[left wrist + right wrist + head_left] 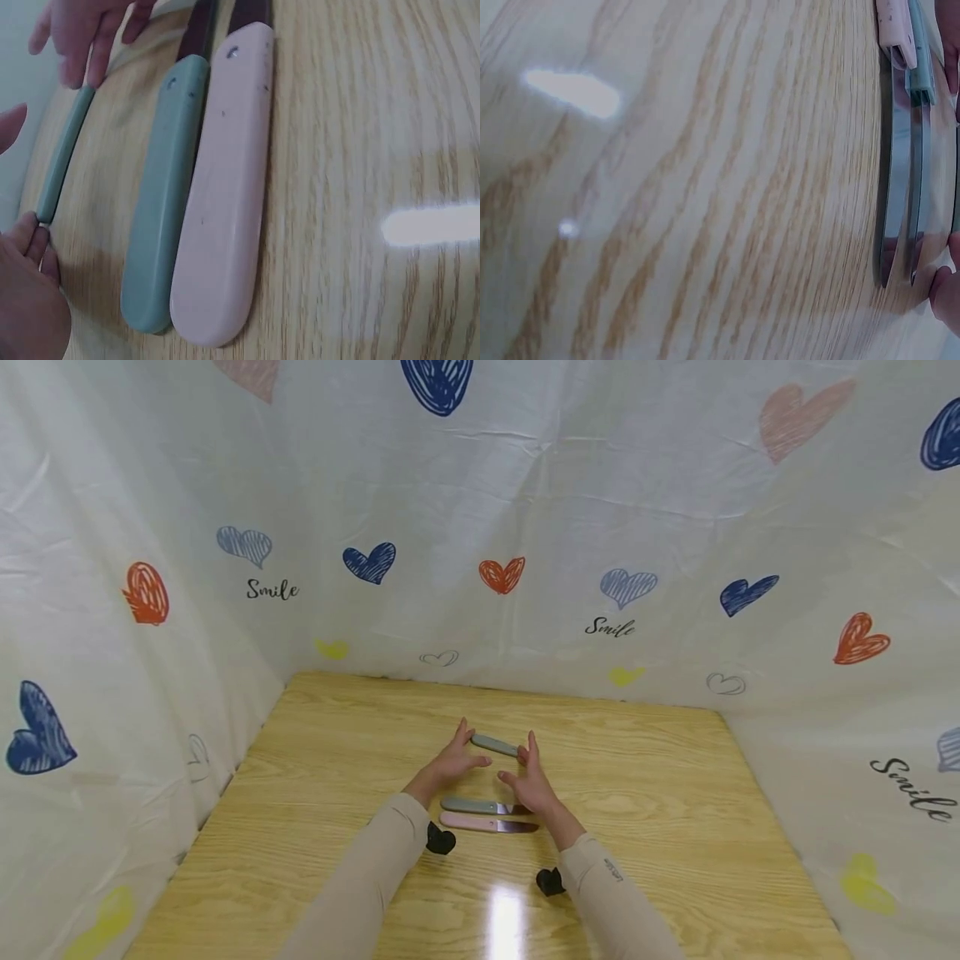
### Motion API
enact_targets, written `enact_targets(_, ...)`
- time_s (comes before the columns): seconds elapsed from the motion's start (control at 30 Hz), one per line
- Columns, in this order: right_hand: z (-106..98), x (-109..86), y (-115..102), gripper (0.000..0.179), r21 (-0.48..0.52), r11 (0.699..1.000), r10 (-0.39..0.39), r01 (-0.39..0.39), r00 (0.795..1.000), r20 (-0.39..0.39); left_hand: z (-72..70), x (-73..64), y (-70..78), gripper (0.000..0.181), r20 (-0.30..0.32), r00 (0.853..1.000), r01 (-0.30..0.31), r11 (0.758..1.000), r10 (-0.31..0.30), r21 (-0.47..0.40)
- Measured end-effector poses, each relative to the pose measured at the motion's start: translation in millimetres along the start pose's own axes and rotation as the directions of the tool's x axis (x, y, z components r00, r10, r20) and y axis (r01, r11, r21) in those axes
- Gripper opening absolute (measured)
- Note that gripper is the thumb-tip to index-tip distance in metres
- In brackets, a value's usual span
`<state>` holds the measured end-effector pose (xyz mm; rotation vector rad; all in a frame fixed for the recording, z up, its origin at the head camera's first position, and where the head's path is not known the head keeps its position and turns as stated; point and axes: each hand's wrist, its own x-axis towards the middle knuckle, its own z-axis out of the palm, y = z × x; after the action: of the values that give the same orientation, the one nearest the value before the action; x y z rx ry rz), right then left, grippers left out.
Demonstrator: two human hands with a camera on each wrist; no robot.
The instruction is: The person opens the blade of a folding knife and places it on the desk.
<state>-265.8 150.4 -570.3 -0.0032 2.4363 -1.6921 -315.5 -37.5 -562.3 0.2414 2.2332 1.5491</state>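
A green-handled knife (493, 744) lies on the table between the two hands, and no blade shows on it. My left hand (452, 761) touches its left end with the fingertips, thumb held apart. At its other end, the fingertips of my right hand (531, 782) touch and partly cover the handle. Nearer to me, a second green-handled knife (166, 195) and a pink-handled knife (225, 187) lie side by side with their blades out to the right. Both blades show in the right wrist view, the pink knife's blade (898, 172) being the nearer.
The wood-grain table (337, 860) has a bright reflection near its front. White cloth (465, 485) printed with hearts hangs behind and on both sides. Dark objects (440, 839) sit beneath each wrist.
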Motion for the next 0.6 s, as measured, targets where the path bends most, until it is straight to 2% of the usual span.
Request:
enact_targets(0.13,0.9,2.5,-0.9,0.100,0.035,0.999,0.004,-0.004,1.000,-0.013,0.2,-3.2,1.6,0.098,-0.023,1.000,0.004,1.000,-0.004,-0.005)
enact_targets(0.27,0.0,4.9,-1.3,0.098,0.119,0.992,0.038,-0.034,0.999,-0.030,2.0,-4.4,0.4,0.089,-0.045,0.999,0.007,0.994,-0.012,-0.110)
enact_targets(0.37,-1.0,5.7,-0.2,0.095,0.172,0.983,0.071,-0.063,0.997,-0.038,5.5,-4.5,-3.2,0.085,-0.059,0.998,-0.006,0.976,-0.007,-0.216)
enact_targets(0.47,-1.0,5.4,1.0,0.093,0.184,0.981,0.065,-0.057,0.997,-0.037,9.4,-7.4,-5.2,0.082,-0.096,0.995,-0.024,0.958,-0.004,-0.285)
enact_targets(0.6,0.7,4.4,2.6,0.094,0.186,0.982,0.050,-0.041,0.998,-0.044,13.5,-14.2,-3.6,0.081,-0.146,0.989,-0.039,0.942,-0.011,-0.332)
